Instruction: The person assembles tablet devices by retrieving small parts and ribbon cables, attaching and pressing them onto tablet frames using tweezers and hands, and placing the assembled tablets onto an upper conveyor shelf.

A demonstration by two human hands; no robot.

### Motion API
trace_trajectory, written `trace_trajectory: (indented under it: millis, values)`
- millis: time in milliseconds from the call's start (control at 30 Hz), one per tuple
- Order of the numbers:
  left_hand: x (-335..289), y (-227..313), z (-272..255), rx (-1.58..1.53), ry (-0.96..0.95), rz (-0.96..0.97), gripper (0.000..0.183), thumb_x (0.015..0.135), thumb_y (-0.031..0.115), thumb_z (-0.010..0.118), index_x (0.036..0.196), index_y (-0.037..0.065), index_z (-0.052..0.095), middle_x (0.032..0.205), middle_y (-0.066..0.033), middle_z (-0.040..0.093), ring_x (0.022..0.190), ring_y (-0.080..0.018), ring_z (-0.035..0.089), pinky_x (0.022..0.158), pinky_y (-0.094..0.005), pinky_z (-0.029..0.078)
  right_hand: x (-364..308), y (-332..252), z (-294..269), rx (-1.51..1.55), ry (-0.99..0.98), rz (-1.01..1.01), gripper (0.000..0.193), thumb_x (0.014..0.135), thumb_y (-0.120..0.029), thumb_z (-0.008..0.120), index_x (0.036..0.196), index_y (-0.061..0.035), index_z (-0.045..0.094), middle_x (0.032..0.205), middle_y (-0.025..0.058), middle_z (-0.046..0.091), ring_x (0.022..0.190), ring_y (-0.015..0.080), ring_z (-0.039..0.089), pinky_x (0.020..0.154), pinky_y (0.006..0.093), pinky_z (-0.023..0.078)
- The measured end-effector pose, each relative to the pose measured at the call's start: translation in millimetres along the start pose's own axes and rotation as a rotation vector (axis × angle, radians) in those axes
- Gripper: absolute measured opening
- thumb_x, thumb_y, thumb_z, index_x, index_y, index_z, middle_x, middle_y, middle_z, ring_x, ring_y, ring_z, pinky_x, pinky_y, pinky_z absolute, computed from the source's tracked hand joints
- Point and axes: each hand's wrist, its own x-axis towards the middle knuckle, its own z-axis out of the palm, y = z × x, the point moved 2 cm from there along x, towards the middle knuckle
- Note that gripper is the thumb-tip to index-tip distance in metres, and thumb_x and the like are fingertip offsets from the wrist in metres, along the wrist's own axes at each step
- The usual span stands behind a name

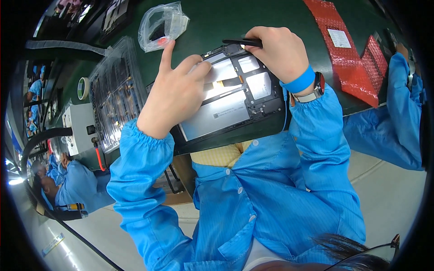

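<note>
An opened tablet point(224, 111) lies on the green table before me, its silver inner plates, dark frame and a flat ribbon cable showing. Over its left part is my left hand point(174, 92), one outer finger stretched out and the others bent down to the tablet. Their tips are partly hidden, so I cannot make out what they pinch. My right hand point(281, 50) grips black tweezers point(242, 42) at the tablet's far right edge, tips pointing left. A blue wrist strap point(299, 80) with a cord circles that wrist.
A clear plastic bag point(174, 20) lies beyond the tablet. To the left stand clear trays of parts point(115, 92), a tape roll point(83, 88) and a grey box point(80, 124) with a black hose. Red bubble wrap point(341, 56) lies right; a co-worker's blue sleeve point(400, 86) is beside it.
</note>
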Motion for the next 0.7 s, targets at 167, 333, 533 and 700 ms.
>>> trace_trajectory:
  millis: [167, 333, 533, 700]
  values:
    - [6, 1, -1, -0.001, 0.001, 0.034, 0.016, 0.067, 0.006, 0.055, 0.079, 0.005, 0.065, 0.096, 0.0004, 0.054, 0.102, -0.0171, 0.050, 0.104, -0.0528, 0.019, -1, -1, -2, 0.002, 0.001, 0.008, 0.016, 0.078, -0.018, 0.064, 0.091, -0.0100, 0.066, 0.076, 0.0098, 0.065, 0.068, 0.0239, 0.064, 0.061, 0.0316, 0.051]
    - [14, 3, -7, 0.056, -0.106, 0.075, 0.014, 0.065, 0.005, 0.058, 0.076, 0.006, 0.067, 0.099, -0.0013, 0.057, 0.105, -0.0180, 0.050, 0.105, -0.0529, 0.020, -2, 0, 0, 0.008, -0.023, 0.022, 0.016, 0.078, -0.018, 0.063, 0.092, -0.0107, 0.066, 0.077, 0.0093, 0.065, 0.069, 0.0238, 0.064, 0.062, 0.0322, 0.051]
    - [23, 13, -6, 0.083, -0.043, 0.139, 0.016, 0.062, 0.004, 0.061, 0.074, 0.011, 0.069, 0.103, -0.0033, 0.057, 0.110, -0.0203, 0.047, 0.105, -0.0520, 0.019, -2, 1, -5, 0.042, -0.038, -0.008, 0.018, 0.076, -0.018, 0.064, 0.093, -0.0105, 0.064, 0.078, 0.0096, 0.064, 0.071, 0.0245, 0.064, 0.063, 0.0318, 0.051]
    - [14, 14, -3, 0.181, -0.107, -0.043, 0.019, 0.070, 0.009, 0.057, 0.085, 0.013, 0.067, 0.115, -0.0042, 0.052, 0.117, -0.0215, 0.041, 0.103, -0.0547, 0.018, 6, 10, -14, 0.220, 0.203, -0.082, 0.025, 0.073, -0.010, 0.062, 0.098, -0.0097, 0.061, 0.084, 0.0090, 0.062, 0.074, 0.0252, 0.062, 0.064, 0.0315, 0.050]
